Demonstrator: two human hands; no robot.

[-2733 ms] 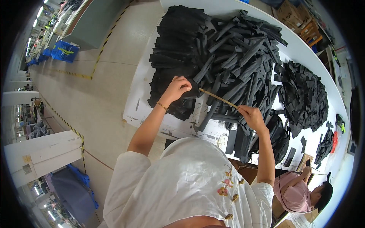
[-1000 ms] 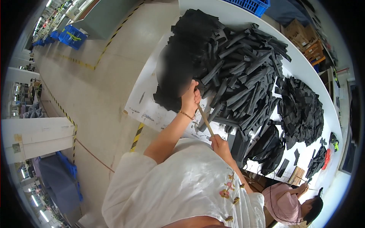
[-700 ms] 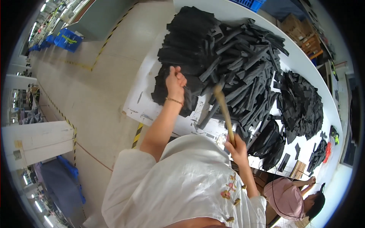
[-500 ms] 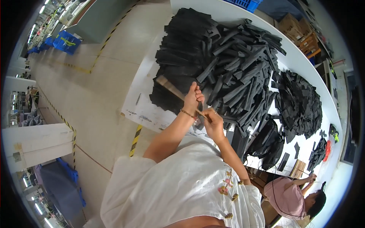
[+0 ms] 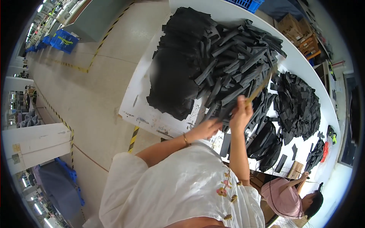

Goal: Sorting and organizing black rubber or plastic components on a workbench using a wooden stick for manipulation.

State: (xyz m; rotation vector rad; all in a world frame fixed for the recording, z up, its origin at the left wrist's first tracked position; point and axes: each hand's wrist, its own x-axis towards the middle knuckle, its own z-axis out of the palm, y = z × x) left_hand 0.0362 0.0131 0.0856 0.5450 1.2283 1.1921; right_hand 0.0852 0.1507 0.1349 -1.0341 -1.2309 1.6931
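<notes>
My right hand (image 5: 241,116) is closed round a long, thin brown stick (image 5: 260,90), which looks wooden. The stick points away to the far right over a heap of narrow black strips (image 5: 243,62), and its far end is blurred. Lower and to the left, near the table's front edge, my left hand (image 5: 208,128) is smeared by motion. Its fingertips are close to the near end of the strip heap; whether they grip a strip cannot be made out. A broad layered stack of flat black pieces (image 5: 175,72) lies left of the heap.
The white table (image 5: 133,104) also bears a pile of small black pieces (image 5: 298,106) and a black plastic bag (image 5: 264,142). A person in pink (image 5: 283,197) works at the right. Blue crates (image 5: 64,41) stand on the floor at the far left.
The stick has swung from the left, over the stack, to the right. My right hand has moved right and away from me; my left hand has come down toward the front edge.
</notes>
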